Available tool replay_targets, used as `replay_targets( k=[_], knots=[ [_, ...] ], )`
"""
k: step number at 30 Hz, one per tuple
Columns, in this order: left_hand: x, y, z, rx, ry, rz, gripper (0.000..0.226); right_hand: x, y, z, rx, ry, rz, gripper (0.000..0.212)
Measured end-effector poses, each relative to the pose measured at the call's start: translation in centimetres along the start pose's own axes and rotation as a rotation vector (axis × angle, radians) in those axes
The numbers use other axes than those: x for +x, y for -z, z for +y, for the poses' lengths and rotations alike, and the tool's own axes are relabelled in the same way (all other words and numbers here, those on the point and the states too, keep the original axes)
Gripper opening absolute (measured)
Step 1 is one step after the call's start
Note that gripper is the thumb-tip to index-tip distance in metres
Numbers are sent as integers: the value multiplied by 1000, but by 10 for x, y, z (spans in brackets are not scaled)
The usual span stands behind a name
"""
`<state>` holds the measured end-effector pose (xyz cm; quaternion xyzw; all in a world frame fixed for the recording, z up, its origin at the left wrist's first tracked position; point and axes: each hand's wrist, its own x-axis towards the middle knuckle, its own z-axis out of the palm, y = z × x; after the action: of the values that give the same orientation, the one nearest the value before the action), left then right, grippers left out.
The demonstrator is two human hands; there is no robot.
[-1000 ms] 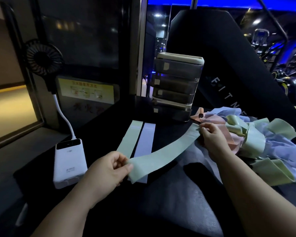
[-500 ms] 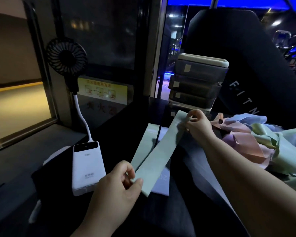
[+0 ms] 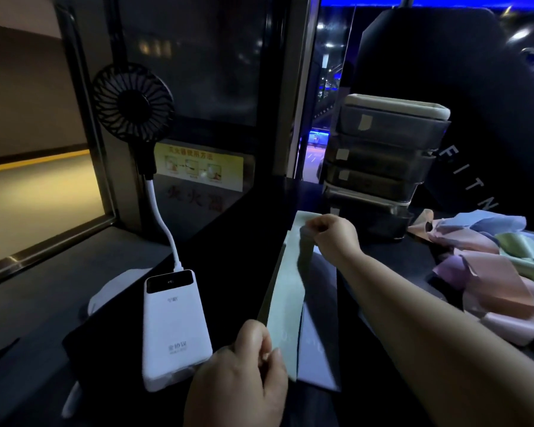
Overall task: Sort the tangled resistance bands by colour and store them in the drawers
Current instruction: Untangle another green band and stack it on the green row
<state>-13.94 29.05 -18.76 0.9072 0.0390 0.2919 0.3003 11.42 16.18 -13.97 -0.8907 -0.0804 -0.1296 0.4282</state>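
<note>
Grips: L hand (image 3: 238,374) & R hand (image 3: 333,235) pinch green band (image 3: 285,303) ends; drawers (image 3: 383,161) contents too dark.

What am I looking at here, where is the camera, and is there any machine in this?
No machine: these are a person's two bare hands, filmed by one wide-angle camera worn on the head, looking forward and down. The left hand pinches the near end of a pale green band and the right hand pinches its far end, holding it stretched over the dark table. A lavender band lies flat beside it. To the right sits a tangled pile of bands, pink, green and bluish. Behind stands a stack of drawers. On the left lies a white power bank with a small fan plugged in.
</note>
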Motion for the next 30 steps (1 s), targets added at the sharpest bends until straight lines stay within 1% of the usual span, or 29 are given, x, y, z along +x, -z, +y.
replay_targets(
  k=[2, 4, 9, 10, 16, 21, 23, 26, 30],
  knots=[
    [2, -2, 0, 29, 13, -5, 18, 3, -8, 3, -80, 54, 4, 7],
    [4, -2, 1, 65, 17, -1, 20, 6, -13, 5, -136, 67, -3, 7],
    [8, -4, 1, 142, 15, 6, 49, 9, -15, 11, -231, 69, -25, 12],
    [8, -5, 1, 160, 20, 6, 52, 10, -15, 12, -245, 69, -37, 12],
    [10, -4, 2, 179, 5, 38, 48, 10, -19, 18, -276, 119, -72, 12],
    [11, -1, 1, 22, 21, 54, 43, 8, -19, 20, -251, 115, -88, 15],
    [10, 0, 3, 39, 10, 56, 39, 8, -20, 23, -246, 116, -96, 15],
    [9, 0, 6, 117, 26, 28, 47, 8, -22, 24, -258, 127, -100, 12],
    [9, -3, 8, 179, 33, 7, 51, 7, -22, 24, -294, 136, -99, 16]
  ],
)
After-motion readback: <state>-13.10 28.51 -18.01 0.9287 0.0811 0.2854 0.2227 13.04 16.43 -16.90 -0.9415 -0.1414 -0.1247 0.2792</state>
